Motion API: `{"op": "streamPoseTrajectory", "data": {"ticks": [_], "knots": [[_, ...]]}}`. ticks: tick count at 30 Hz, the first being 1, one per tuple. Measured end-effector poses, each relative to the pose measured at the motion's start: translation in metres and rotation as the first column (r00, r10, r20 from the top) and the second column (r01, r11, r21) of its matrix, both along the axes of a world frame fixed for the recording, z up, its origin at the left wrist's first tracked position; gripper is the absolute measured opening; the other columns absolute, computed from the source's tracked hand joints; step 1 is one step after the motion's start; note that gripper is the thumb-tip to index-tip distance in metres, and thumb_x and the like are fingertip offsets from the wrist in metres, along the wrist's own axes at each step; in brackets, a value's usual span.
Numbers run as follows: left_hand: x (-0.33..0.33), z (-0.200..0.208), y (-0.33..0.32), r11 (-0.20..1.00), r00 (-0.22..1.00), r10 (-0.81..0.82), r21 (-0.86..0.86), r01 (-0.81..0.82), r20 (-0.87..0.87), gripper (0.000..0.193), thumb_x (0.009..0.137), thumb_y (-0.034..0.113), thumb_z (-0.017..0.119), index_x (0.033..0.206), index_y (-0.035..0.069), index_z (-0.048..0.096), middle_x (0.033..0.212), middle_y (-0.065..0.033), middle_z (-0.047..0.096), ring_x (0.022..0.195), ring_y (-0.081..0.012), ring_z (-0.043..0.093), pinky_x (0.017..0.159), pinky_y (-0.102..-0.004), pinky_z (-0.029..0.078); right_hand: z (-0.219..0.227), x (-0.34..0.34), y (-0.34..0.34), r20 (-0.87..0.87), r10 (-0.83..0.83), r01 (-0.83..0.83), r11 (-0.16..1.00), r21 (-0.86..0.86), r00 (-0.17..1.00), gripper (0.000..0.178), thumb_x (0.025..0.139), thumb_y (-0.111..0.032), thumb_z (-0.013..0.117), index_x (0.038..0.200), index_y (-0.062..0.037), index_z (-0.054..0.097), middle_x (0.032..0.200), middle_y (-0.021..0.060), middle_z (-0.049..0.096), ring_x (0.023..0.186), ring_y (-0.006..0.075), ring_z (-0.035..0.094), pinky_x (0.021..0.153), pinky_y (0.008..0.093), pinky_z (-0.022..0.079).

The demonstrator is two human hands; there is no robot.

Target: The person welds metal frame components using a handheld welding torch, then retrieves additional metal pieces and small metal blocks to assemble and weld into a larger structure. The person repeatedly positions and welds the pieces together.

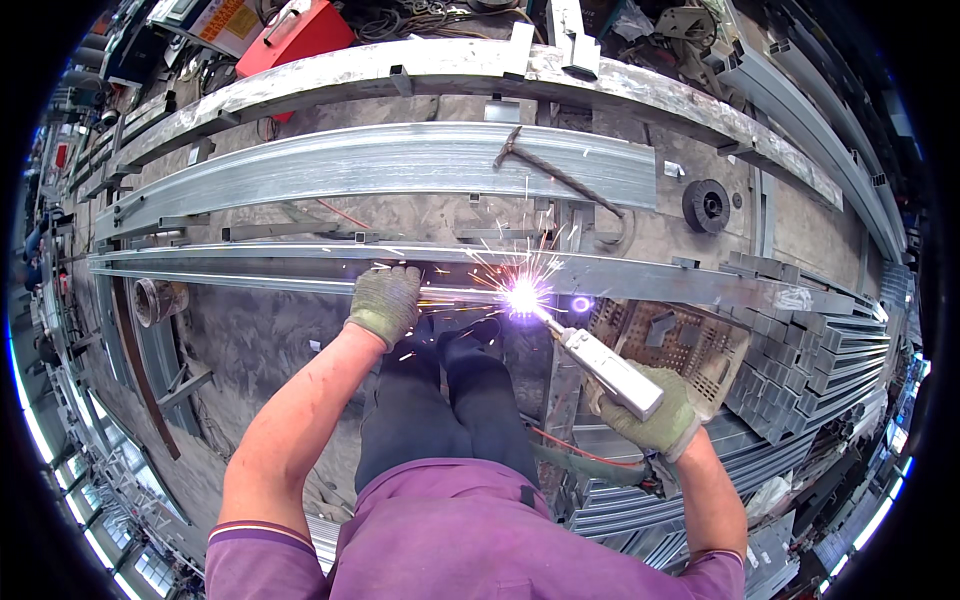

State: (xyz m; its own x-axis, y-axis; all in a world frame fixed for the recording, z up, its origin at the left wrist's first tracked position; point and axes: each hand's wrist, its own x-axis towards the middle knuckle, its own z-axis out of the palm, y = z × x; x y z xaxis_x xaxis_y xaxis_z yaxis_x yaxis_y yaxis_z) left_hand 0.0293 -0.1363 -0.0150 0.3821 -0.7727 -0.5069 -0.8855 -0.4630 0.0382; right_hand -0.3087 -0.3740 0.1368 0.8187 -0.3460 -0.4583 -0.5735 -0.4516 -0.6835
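My right hand (655, 415), in a green work glove, is closed around a silver handheld welding torch (612, 372). Its nozzle points up and left at a long galvanized steel channel (660, 279) that lies crosswise before me. At the tip, a bright white-violet glare throws sparks outward and hides the spot being welded. To the left of the glare, my gloved left hand (387, 303) grips the near side of the same channel, fingers curled over it. A cable trails from the torch beneath my right forearm.
Beyond the channel, a hammer (560, 178) rests on a wide steel beam (380, 160). A black wire spool (706, 205) is at right. Nearer are a brown plastic basket (715, 372) and stacked square tubes (790, 365). A bucket (160, 301) sits left; a red case (300, 40) stands far back.
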Motion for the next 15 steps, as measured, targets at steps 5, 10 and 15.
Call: {"op": "streamPoseTrajectory", "data": {"ticks": [5, 10, 15], "knots": [[-0.001, 0.003, -0.004, 1.0, 1.0, 0.0, 0.015, 0.0, 0.014, 0.037, 0.083, 0.033, 0.079, 0.109, 0.008, 0.07, 0.102, -0.015, 0.076, 0.098, -0.0328, 0.076, 0.088, -0.0473, 0.058, 0.003, 0.0, 0.002, -0.022, -0.044, 0.045, 0.998, 0.04, 0.999, 0.027, 0.085, -0.024, 0.078, 0.107, -0.0099, 0.073, 0.085, 0.0122, 0.075, 0.078, 0.0349, 0.075, 0.069, 0.043, 0.061], [-0.003, -0.007, 0.003, 1.0, 0.998, -0.008, -0.022, 0.01, 0.063, 0.035, 0.085, 0.034, 0.078, 0.108, 0.008, 0.07, 0.103, -0.0153, 0.076, 0.097, -0.033, 0.075, 0.088, -0.0472, 0.058, 0.004, -0.003, 0.002, -0.037, -0.023, 0.024, 0.999, 0.028, 0.999, 0.028, 0.086, -0.024, 0.078, 0.11, -0.0097, 0.072, 0.087, 0.0122, 0.076, 0.079, 0.0351, 0.076, 0.071, 0.0425, 0.062], [0.0, -0.005, 0.001, 1.0, 1.0, 0.006, -0.008, -0.006, 0.007, 0.04, 0.084, 0.04, 0.08, 0.106, 0.009, 0.069, 0.101, -0.0145, 0.076, 0.098, -0.0324, 0.076, 0.089, -0.0472, 0.058, 0.007, 0.0, 0.004, -0.032, -0.032, 0.032, 0.999, 0.001, 0.999, 0.028, 0.086, -0.024, 0.078, 0.11, -0.0095, 0.072, 0.086, 0.0129, 0.075, 0.079, 0.0351, 0.076, 0.071, 0.0423, 0.062]]}}
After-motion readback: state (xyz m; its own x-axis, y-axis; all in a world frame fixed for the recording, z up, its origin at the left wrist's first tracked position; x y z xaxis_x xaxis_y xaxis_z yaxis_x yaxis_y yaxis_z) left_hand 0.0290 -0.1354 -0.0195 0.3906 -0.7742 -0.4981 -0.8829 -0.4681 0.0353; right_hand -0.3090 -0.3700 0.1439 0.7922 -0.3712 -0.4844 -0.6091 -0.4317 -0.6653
